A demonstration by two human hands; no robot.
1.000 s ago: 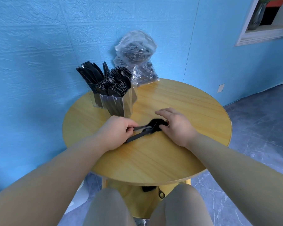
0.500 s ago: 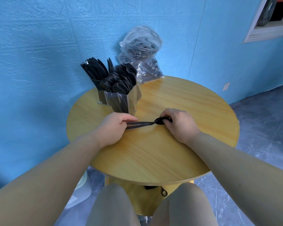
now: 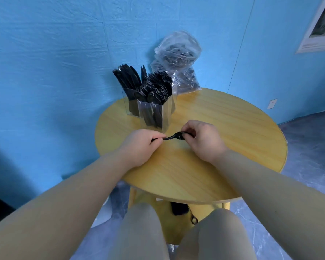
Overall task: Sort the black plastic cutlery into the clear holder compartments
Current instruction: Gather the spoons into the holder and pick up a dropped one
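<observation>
Black plastic cutlery point(image 3: 174, 136) spans both our hands, long axis running left-right: left hand point(image 3: 139, 145) pinches the handle end, right hand point(image 3: 203, 139) pinches the head. Clear holder point(image 3: 154, 113) sits just beyond our left hand, so that hand is nearer.

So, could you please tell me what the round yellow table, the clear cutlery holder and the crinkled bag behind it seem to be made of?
Round yellow table: probably wood or a wood-look laminate, with grain streaks and a soft sheen.
Clear cutlery holder: rigid transparent plastic, perhaps acrylic, with flat see-through walls and sharp edges.
Crinkled bag: thin clear plastic film, wrinkled, with glints and dark cutlery showing through.
</observation>
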